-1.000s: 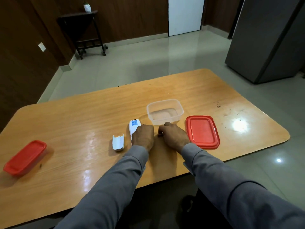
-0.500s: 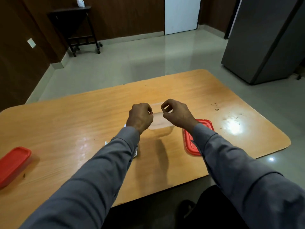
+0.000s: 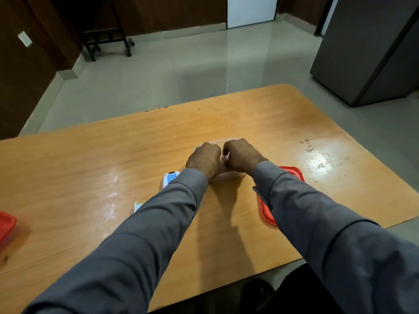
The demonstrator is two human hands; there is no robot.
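Head view: the wooden surface [image 3: 90, 166] is glossy, with a glare patch and dark specks at its far right. Beyond it lie a pale tiled floor [image 3: 181, 71], dark wood walls, a white door [image 3: 250, 10], a black stand [image 3: 104, 37] at far left and a grey cabinet [image 3: 374, 53] at far right.

My left grip [image 3: 204, 159] and right grip [image 3: 241, 156] sit knuckles-up, almost touching each other, right over the clear container [image 3: 229, 174], which stands mid-surface and is mostly hidden beneath them. Both have their fingers curled under. I cannot tell whether either holds anything.

A white device [image 3: 171, 177] with a blue label peeks out just left of my left sleeve, and its white cover [image 3: 137, 206] lies nearer, also against that sleeve. The red lid [image 3: 292, 173] lies flat under my right forearm, just right of the container. A red-lidded box [image 3: 6, 225] sits at the left edge, well apart.

The far edge runs behind the container with open wood between them. The right corner is rounded, and the near edge passes under my arms. A wide stretch of wood lies between the device and the box.
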